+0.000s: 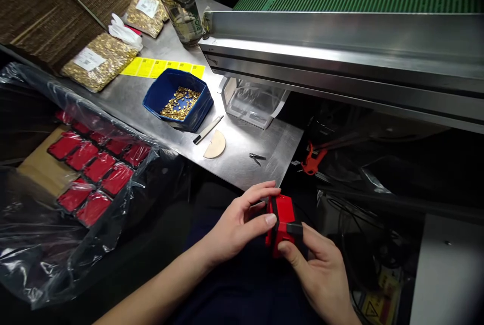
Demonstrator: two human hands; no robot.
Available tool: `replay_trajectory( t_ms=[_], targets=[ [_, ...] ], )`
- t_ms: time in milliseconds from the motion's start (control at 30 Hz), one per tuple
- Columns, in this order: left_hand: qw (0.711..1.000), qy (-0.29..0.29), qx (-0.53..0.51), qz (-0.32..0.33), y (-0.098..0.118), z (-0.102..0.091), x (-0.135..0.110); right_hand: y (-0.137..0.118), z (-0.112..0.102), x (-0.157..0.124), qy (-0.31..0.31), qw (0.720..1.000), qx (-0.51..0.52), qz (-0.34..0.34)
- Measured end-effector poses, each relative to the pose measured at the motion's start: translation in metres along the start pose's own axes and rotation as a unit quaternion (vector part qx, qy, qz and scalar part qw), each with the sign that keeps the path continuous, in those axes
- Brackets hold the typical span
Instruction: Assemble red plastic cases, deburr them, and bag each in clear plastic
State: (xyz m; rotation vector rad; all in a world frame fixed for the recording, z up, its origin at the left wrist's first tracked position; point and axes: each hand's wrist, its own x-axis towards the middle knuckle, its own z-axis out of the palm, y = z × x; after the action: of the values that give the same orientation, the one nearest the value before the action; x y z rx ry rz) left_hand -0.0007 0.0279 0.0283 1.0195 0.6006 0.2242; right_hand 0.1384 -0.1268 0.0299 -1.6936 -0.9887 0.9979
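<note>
Looks like a two-handed handling step on a red-and-black part (286, 208), held in the air just off the near corner of the tabletop (242, 164). Clamped by both hands: by left hand (235, 223) with thumb and fingertips, by right hand (328, 270) with thumb on red and fingers behind a black block. Probably calls next for a firm, opposed grip and small, even pressure. Blocky and compact, bright red on top, black strip along the left side; underside hidden, can't tell what's there.
</note>
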Motion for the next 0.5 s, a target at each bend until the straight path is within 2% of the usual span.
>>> replay_trajectory(
  t_ms=[133, 233, 333, 400, 500],
  targets=[
    [1.000, 0.012, -0.009, -0.010, -0.006, 0.009, 0.001, 0.000, 0.001, 0.001, -0.009, 1.000, 0.006, 0.022],
    [0.997, 0.078, 0.013, -0.008, -0.016, 0.018, 0.005, 0.001, 0.004, 0.002, -0.003, 0.999, 0.016, 0.048],
    [0.989, 0.141, 0.021, -0.039, -0.020, 0.021, 0.009, 0.003, 0.008, 0.003, 0.003, 0.997, 0.029, 0.076],
    [0.988, 0.141, 0.008, -0.056, -0.020, 0.020, 0.008, 0.004, 0.011, 0.003, 0.008, 0.996, 0.030, 0.089],
    [0.993, 0.102, 0.027, -0.052, -0.017, 0.016, 0.005, 0.004, 0.012, 0.004, 0.006, 0.994, 0.044, 0.100]
  ],
)
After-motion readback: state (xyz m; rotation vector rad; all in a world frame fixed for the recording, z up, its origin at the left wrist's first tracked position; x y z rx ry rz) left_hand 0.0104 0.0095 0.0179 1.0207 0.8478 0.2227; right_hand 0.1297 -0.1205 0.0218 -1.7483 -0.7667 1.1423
